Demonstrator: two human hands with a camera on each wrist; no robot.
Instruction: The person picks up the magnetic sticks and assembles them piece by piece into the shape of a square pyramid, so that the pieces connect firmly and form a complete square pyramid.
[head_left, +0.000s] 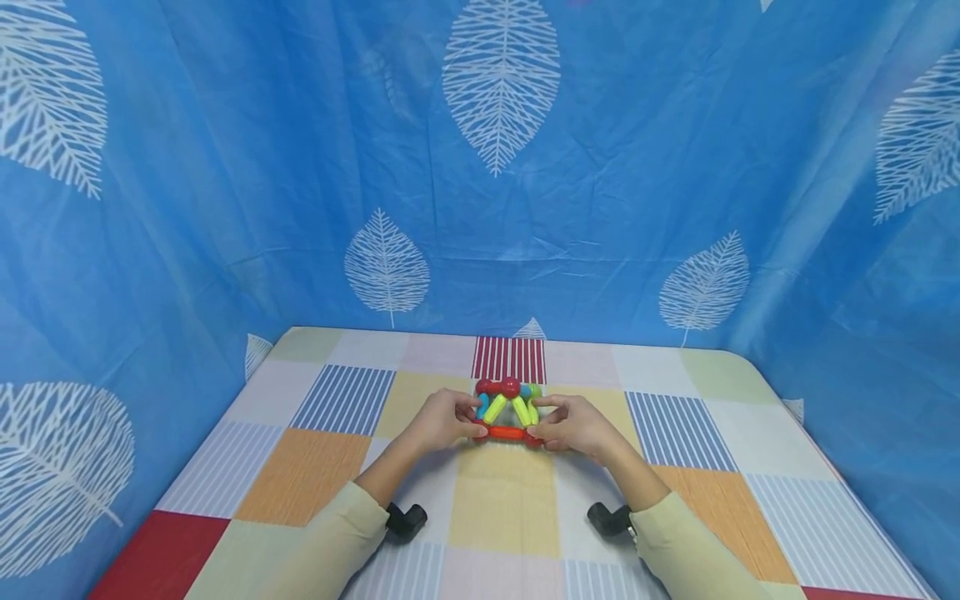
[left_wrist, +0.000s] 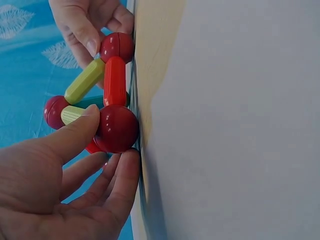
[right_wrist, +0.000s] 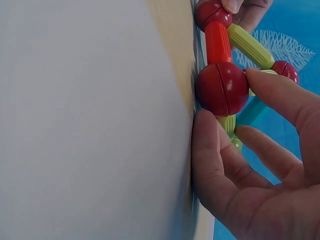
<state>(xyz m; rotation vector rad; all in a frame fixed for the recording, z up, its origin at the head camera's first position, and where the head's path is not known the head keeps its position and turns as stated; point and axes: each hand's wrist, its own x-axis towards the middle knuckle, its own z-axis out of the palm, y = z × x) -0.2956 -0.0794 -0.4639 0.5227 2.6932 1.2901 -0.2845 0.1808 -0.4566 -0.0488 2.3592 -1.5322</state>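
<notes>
A magnetic ball-and-rod structure stands on the table, its front edge an orange-red rod (head_left: 506, 432) between two red balls. Two yellow-green rods (head_left: 494, 408) lean together up to a red ball (head_left: 510, 387). My left hand (head_left: 442, 421) pinches the left front red ball (left_wrist: 117, 129), thumb above and fingers below. On the opposite corner, my right hand (head_left: 581, 427) holds the right front red ball (right_wrist: 223, 89) between thumb and fingers. Behind the front, a teal-blue rod (right_wrist: 252, 111) and a green ball (head_left: 535, 390) show; the far side is partly hidden.
A patchwork-patterned cloth (head_left: 506, 508) covers the table. Blue curtains with white leaf prints (head_left: 501, 83) hang behind and along both sides. Black wrist mounts (head_left: 406, 523) stick out beneath both forearms.
</notes>
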